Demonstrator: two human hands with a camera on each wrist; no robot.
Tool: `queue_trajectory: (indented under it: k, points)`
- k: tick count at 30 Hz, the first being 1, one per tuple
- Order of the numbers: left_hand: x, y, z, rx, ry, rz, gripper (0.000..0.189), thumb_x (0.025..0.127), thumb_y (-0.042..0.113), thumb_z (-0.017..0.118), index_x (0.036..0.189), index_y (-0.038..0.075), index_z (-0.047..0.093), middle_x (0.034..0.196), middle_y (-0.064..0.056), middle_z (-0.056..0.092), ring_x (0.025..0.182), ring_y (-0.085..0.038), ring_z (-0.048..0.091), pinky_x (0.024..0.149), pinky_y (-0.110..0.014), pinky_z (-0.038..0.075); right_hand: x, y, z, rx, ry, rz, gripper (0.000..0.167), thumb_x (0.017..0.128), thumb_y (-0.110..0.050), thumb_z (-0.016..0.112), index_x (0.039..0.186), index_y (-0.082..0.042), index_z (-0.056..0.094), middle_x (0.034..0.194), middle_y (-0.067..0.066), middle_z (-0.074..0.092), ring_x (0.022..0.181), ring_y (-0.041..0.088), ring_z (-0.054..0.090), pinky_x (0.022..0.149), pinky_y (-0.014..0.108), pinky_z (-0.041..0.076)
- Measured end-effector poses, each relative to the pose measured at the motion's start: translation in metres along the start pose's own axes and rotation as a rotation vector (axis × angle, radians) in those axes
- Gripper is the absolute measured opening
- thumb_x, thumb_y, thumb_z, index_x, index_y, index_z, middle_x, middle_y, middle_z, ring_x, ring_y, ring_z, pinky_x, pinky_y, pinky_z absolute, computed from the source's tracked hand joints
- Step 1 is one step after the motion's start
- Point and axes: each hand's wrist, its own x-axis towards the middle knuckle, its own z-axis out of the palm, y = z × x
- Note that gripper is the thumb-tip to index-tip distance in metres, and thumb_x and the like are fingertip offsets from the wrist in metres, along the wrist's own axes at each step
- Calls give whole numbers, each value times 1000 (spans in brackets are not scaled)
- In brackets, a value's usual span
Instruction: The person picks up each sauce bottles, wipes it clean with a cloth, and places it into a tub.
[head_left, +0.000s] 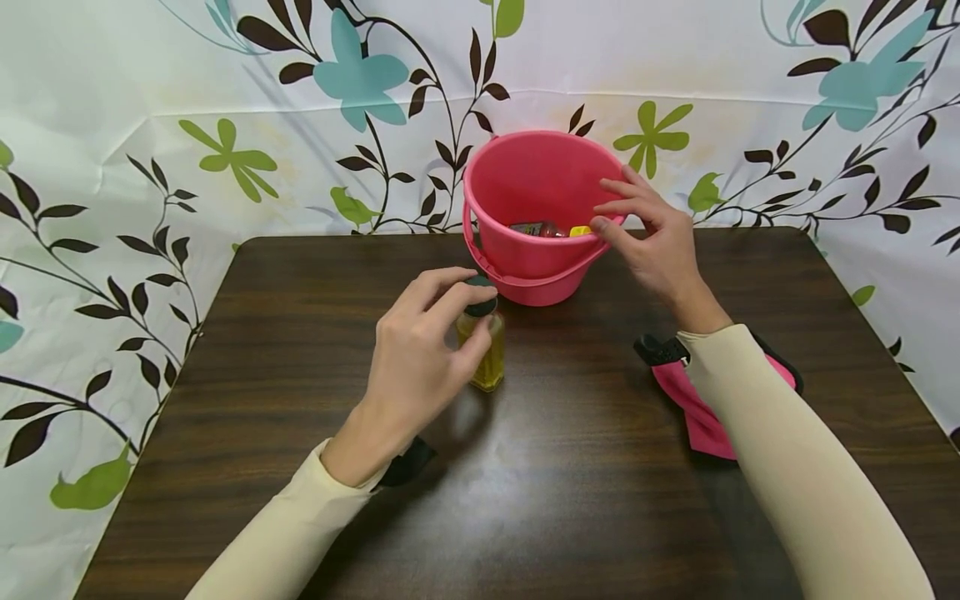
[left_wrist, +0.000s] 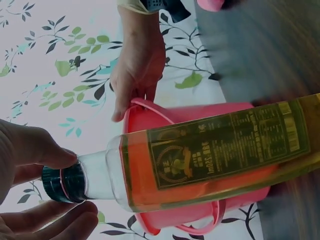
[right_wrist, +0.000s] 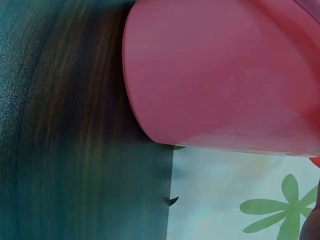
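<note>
My left hand [head_left: 420, 350] holds a glass bottle of yellow oil [head_left: 491, 358] by its dark cap [left_wrist: 64, 183], thumb on one side and fingers on the other. The bottle is upright, just in front of a pink bucket [head_left: 536, 279]; whether its base touches the table I cannot tell. Its label [left_wrist: 227, 145] shows in the left wrist view. At the bucket's right rim, my right hand [head_left: 656, 237] grips the edge between thumb and fingers. Inside the bucket lie a yellow item [head_left: 580, 231] and a reddish item [head_left: 551, 229], mostly hidden by the front wall.
The bucket's handle [head_left: 480, 254] hangs down over its front. A pink cloth-like item with black edging [head_left: 701, 417] lies on the dark wooden table [head_left: 570, 500], partly under the right forearm. Behind the table hangs a white sheet with leaf and flower prints [head_left: 300, 150].
</note>
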Motion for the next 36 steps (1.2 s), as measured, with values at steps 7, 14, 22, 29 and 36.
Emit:
queue_trajectory:
  k: [7,14,22,29,36]
  points:
    - [2,-2,-4,-8,-26,-5,15,91,7,78,105,7,79,120,-13,72,100,-24,74,74,-34,61,0,1,0,7,2,7,36,92,-15,80,125,-1,76,150,4,65,158,13,38,111,36,55]
    - [6,-5,-2,-34,-6,18,14,89,6,79,103,5,80,114,-14,74,98,-23,74,71,-32,59,0,1,0,6,3,13,35,92,-16,80,124,-3,77,151,4,64,158,12,38,111,37,55]
    - [21,-6,-6,-23,5,44,16,89,7,79,105,2,80,114,-16,74,102,-26,73,71,-34,60,0,0,-1,0,2,31,36,92,-17,81,125,-2,76,152,3,63,158,11,37,111,39,55]
    - [51,-2,-18,-6,14,96,20,93,9,75,110,-1,78,114,-18,73,84,-25,67,71,-31,59,0,-1,-3,-16,3,43,39,92,-18,81,126,-1,75,153,1,63,158,10,37,111,39,54]
    - [83,2,-30,3,42,142,24,96,12,71,114,-4,76,113,-20,73,95,-28,71,81,-36,64,1,-2,-4,-15,-1,44,38,92,-17,80,126,-2,76,153,2,63,158,10,36,112,40,54]
